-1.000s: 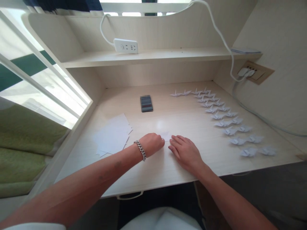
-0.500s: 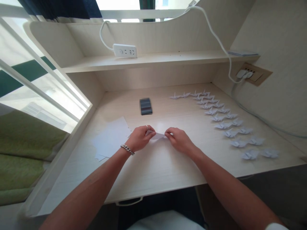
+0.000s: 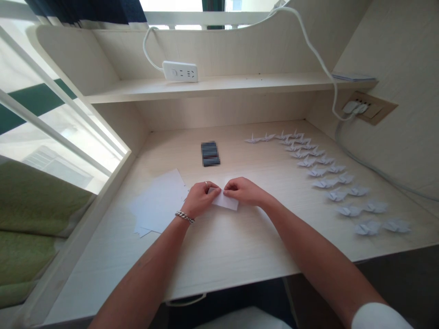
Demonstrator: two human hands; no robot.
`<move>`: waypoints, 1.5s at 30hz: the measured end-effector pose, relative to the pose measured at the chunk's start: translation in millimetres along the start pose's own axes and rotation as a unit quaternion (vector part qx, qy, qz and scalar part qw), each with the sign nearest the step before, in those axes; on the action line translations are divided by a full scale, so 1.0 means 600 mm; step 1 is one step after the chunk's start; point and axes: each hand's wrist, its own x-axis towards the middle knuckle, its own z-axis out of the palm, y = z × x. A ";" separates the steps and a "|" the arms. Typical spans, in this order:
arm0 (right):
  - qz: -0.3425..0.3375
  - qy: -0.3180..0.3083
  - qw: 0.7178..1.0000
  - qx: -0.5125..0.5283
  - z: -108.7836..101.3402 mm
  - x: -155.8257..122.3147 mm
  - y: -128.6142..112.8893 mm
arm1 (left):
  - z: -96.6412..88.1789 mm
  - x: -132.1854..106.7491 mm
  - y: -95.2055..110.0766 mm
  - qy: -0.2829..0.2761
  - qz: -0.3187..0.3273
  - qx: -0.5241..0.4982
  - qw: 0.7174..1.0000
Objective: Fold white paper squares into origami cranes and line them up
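A small folded piece of white paper (image 3: 227,202) lies at the middle of the desk (image 3: 219,246), held by both hands. My left hand (image 3: 200,196), with a ring and a chain bracelet on the wrist, pinches its left end. My right hand (image 3: 242,191) pinches the top edge just beside it, fingers curled. The two hands nearly touch above the paper.
A loose stack of white sheets (image 3: 159,203) lies left of my hands. Several folded paper cranes (image 3: 325,183) run in two rows along the right side. A dark blurred object (image 3: 210,153) sits behind. A power strip (image 3: 180,71) rests on the shelf; a cable (image 3: 377,171) trails along the right wall.
My hands have come closer together over the paper. The paper, stretched between them half a second ago, now lies folded on the desk as a smaller piece.
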 end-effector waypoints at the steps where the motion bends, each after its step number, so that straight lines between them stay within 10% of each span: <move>1: 0.001 -0.005 1.000 0.009 0.004 0.005 -0.001 | 0.001 -0.001 0.000 0.000 0.005 0.000 1.000; 18: 0.030 0.010 0.974 0.224 -0.009 -0.014 0.023 | -0.025 -0.015 -0.021 0.042 -0.044 -0.096 0.994; 24: -0.018 0.009 0.996 0.087 0.019 -0.012 0.008 | -0.017 -0.020 -0.003 -0.015 0.014 -0.051 0.998; 34: 0.008 0.042 0.997 0.066 -0.029 -0.029 0.010 | -0.057 -0.019 -0.017 -0.052 -0.023 -0.112 0.992; 45: -0.014 0.070 0.972 0.224 -0.004 -0.023 0.012 | -0.007 -0.026 0.005 -0.021 -0.045 -0.260 0.964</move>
